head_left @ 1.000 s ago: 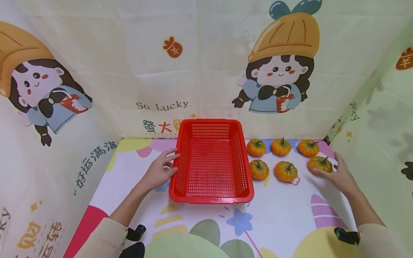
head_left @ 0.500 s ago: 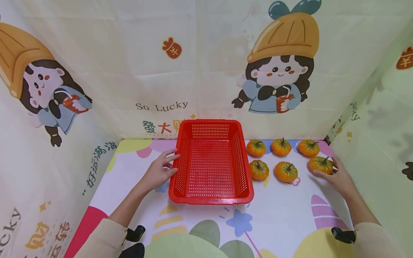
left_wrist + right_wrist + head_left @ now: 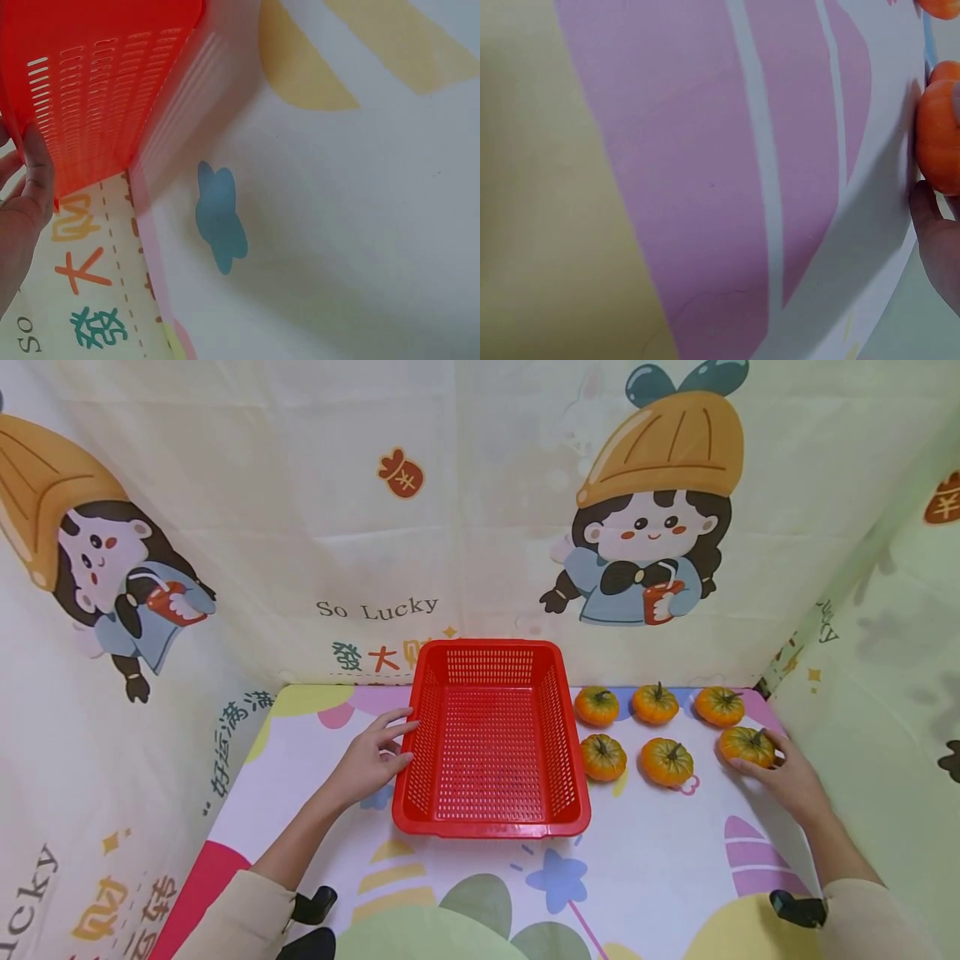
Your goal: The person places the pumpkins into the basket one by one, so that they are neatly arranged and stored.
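The right hand (image 3: 791, 783) holds the near-row end pumpkin (image 3: 744, 747) between thumb and fingers; whether it touches the table (image 3: 652, 839) I cannot tell; the step seems to be gripping it; the next move calls for a lift clear of the rear pumpkin (image 3: 718, 705) just behind; the left hand (image 3: 367, 762) lightly pinches the basket (image 3: 491, 829) at its left rim; the cloth (image 3: 885, 752) crowds the right edge, while open room lies nearer.
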A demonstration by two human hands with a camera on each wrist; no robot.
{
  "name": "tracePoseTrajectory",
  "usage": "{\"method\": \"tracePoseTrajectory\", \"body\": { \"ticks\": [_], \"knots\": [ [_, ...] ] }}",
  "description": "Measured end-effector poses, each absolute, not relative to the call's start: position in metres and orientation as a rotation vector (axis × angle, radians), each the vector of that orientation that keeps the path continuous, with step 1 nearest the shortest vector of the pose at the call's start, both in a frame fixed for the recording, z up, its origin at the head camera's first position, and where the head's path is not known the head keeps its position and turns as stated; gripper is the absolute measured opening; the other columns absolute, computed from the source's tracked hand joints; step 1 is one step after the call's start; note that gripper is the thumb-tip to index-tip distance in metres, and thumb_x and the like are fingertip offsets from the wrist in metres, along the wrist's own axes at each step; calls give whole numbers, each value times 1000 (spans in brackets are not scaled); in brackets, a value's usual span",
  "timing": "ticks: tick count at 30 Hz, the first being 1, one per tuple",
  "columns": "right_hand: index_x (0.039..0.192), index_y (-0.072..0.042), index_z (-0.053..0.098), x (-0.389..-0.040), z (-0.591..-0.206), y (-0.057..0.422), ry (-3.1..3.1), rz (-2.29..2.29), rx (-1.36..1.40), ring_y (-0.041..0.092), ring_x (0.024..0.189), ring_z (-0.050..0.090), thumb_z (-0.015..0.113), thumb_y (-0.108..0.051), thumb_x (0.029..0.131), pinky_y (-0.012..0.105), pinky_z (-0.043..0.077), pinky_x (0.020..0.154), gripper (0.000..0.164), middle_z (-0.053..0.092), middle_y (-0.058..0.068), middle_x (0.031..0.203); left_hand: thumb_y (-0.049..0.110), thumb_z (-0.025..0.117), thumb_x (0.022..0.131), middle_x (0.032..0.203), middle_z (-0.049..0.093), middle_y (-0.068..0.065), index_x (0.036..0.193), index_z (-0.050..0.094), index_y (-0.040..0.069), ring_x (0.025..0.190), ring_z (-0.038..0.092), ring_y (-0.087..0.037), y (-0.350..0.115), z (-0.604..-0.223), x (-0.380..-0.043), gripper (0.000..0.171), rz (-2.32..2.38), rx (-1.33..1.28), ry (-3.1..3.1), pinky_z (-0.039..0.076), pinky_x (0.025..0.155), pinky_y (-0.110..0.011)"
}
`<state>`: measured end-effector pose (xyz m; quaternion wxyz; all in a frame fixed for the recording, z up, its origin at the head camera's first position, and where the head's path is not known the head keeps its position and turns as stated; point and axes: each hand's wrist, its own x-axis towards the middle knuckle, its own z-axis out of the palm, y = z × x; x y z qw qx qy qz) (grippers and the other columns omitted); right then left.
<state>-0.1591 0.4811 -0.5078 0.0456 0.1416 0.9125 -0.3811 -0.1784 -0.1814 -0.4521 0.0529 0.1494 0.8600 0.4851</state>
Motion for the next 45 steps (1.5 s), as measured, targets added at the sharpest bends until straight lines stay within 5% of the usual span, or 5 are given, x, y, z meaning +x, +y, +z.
{"method": "tracePoseTrajectory", "body": {
  "ticks": [29,33,36,45],
  "knots": [
    [160,10,9,-155,-472,474,2868,-1135,294,61,130,31,68,-44,98,80,38,98,101,22,46,154,3,72,92,160,43,-10,144,59,1,91,65,-21,-182,-451,-178,53,1462,437,2621,61,74,-23],
    [161,7,10,-159,-460,464,2893,-1135,241,59,127,36,70,-42,97,31,59,86,100,26,45,153,3,72,92,160,43,-11,143,59,1,90,65,-21,-183,-452,-178,52,1463,440,2622,60,74,-23],
    [161,6,13,-164,-452,453,2908,-1149,200,57,124,39,71,-41,97,5,43,64,99,30,44,151,3,72,92,160,43,-12,143,59,0,90,65,-22,-183,-453,-179,52,1468,445,2621,60,73,-22],
    [157,-2,31,-175,-431,413,2950,-1164,37,55,122,47,78,-35,93,10,48,66,85,42,34,145,3,72,93,160,43,-9,143,59,1,90,66,-21,-183,-451,-179,52,1468,437,2614,61,73,-23]
  ]
}}
